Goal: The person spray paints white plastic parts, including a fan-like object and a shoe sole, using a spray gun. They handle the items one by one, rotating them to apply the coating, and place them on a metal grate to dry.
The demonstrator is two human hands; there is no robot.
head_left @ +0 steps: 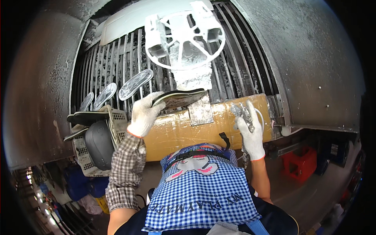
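Note:
My left hand (144, 114), in a white knit glove, grips one end of a dark, flat, sole-shaped piece (178, 99). The piece is held out level over the front of the grate, and its far end reaches a whitened block. In my right hand (252, 138), also gloved, is a small metal spray gun (243, 113), tilted up toward the grate and apart from the piece. A hose hangs below that hand. Several clear, shiny sole-shaped pieces (136, 84) lean on the grate to the left.
A white-coated wheel-like stand (184, 43) rises from the metal grate (231, 51). Brown taped cardboard (168, 139) covers the front ledge. Left stands a pale plastic crate (118, 123) with dark pieces and a black moulded shell (98, 145). Metal walls flank both sides; a red crate (299, 163) sits lower right.

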